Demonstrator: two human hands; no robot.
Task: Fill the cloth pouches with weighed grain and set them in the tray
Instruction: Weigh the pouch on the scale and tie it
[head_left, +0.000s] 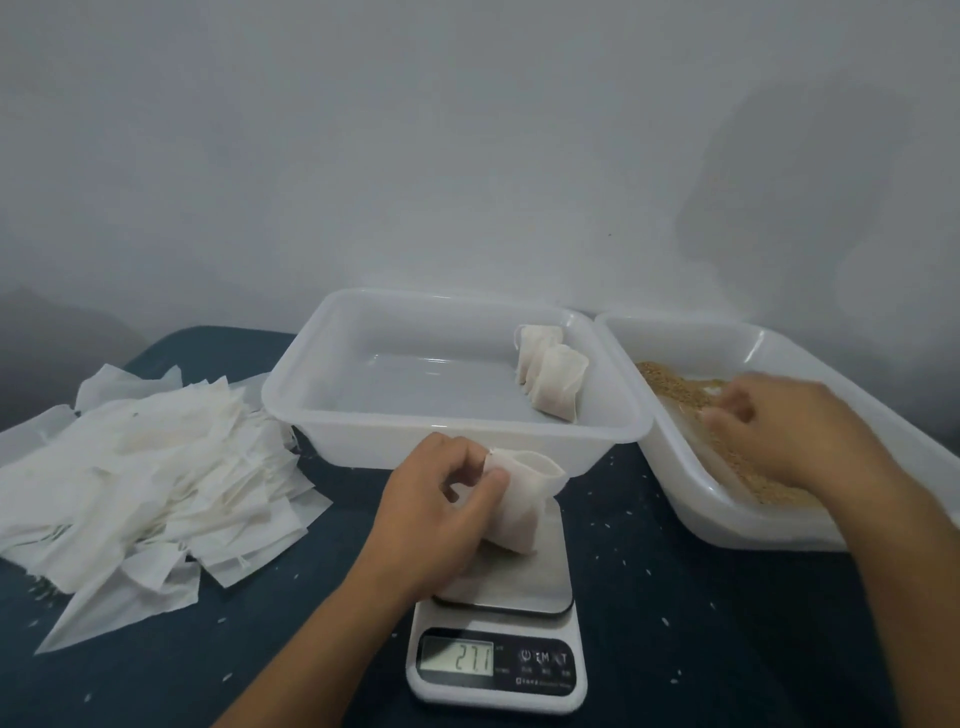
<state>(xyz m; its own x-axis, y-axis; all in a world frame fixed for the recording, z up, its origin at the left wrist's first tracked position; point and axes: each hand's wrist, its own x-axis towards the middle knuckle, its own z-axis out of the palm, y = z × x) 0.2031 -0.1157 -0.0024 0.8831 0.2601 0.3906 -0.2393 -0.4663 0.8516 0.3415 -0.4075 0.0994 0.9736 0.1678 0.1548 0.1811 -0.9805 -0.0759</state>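
Pouch on the scale, two in the tray

Open-mouthed white cloth pouch (519, 499) stands at centre; two filled pouches (550, 376) lean in the tray's (374, 421) right end; brown grain (675, 389) far right.

**Readout on the kitchen scale**

The only legible writing stands on the kitchen scale (497, 660), at the near edge of the tabletop. Its small grey display (457, 656) shows the digits 27.1, though the decimal mark is faint. To the right of the display, the black panel carries a power symbol and white button letters that look like "M" and "T". The tiny print below them is too blurred to read.
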